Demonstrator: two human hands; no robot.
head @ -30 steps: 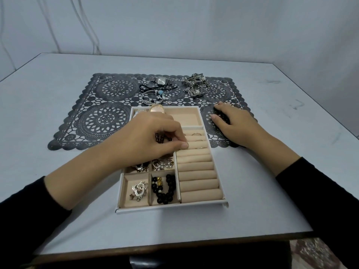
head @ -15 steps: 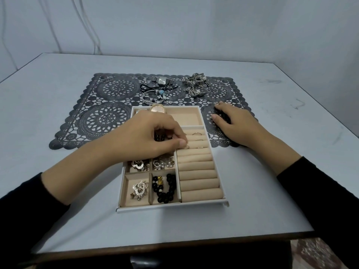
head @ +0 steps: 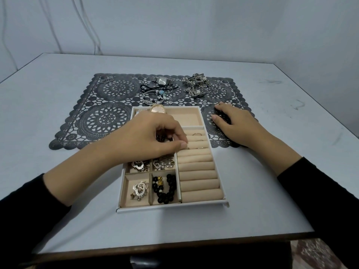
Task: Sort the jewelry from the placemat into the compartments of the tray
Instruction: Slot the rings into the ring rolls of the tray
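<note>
Fingers (head: 181, 145) of the left hand (head: 151, 136): thumb and forefinger meet tip to tip at the left end of the ring rolls (head: 198, 171). They pinch what looks like a small ring (head: 187, 147), of which only a glint shows.
Left hand: hangs over the upper-left compartments of the tray (head: 171, 209), hiding most of them.
Right hand (head: 239, 125): rests on the placemat (head: 108, 121) just beside the tray, its fingers bent; whether they hold anything cannot be told.
Ring rolls: three thin bands (head: 197, 134) sit in the top slots; the lower slots are bare.
Tray contents: black bead bracelet (head: 165, 189), silver filigree pieces (head: 139, 188), rose-gold watch (head: 157, 109) at the far edge.
On the placemat: silver watch (head: 162, 81), charm bangle (head: 155, 96), tangle of silver chains (head: 196, 84), loose rings (head: 106, 80).
Surface (head: 58, 74): pale grey, carrying the placemat and tray.
Handling: the ring is probably light, hard and slick, so easy to drop. It is best held by its rim at the fingertips and pushed edge-first into the slot between two soft rolls.
</note>
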